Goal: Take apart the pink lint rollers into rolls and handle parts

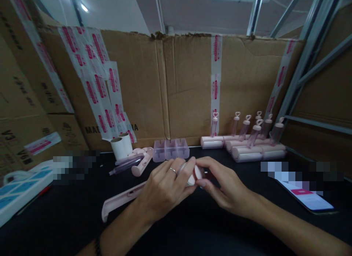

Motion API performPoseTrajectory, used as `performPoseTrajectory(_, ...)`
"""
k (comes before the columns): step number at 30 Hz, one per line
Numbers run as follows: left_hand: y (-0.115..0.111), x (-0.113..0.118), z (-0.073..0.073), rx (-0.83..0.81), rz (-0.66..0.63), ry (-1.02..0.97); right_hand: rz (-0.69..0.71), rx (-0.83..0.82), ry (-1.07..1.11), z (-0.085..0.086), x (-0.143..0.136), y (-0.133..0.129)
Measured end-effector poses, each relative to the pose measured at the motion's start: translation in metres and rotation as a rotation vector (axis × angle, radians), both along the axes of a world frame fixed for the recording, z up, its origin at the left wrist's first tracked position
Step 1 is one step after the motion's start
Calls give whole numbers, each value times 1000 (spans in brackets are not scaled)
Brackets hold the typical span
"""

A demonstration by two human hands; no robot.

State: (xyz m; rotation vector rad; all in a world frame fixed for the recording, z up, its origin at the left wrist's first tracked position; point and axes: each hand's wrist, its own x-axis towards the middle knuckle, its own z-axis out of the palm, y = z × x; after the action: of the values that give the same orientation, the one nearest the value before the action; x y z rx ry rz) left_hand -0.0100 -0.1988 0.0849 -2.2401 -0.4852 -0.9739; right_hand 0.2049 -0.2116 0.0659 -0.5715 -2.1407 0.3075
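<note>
Mid-frame, our left hand (pixel 166 184) clamps a white part (pixel 191 180) and our right hand (pixel 227 180) pinches a pink part (pixel 198 172); if either grip slackens (these 2 look small), something might drop.

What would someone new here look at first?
Probably the left hand and right hand, meeting mid-picture around small pale parts. Beyond the right hand, heart-topped tubes rise above pink rollers before the cardboard. At far right, a phone lies with its screen lit.
</note>
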Motion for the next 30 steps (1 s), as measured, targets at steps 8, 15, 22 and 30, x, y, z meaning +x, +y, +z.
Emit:
performPoseTrajectory(8,0,0,-1,58,-58,-44,-33,99,2,-4,-8,-6)
performPoseTrajectory(15,1,-1,-4,76,-93,-57,-90,112,57,-9,-14,-11)
performPoseTrajectory(22,4,-4,-11,155,-99,-68,-133,95,124,-14,-20,-15)
performPoseTrajectory(30,5,-4,-16,67,-187,-201,-150,23,193,-14,-21,-18)
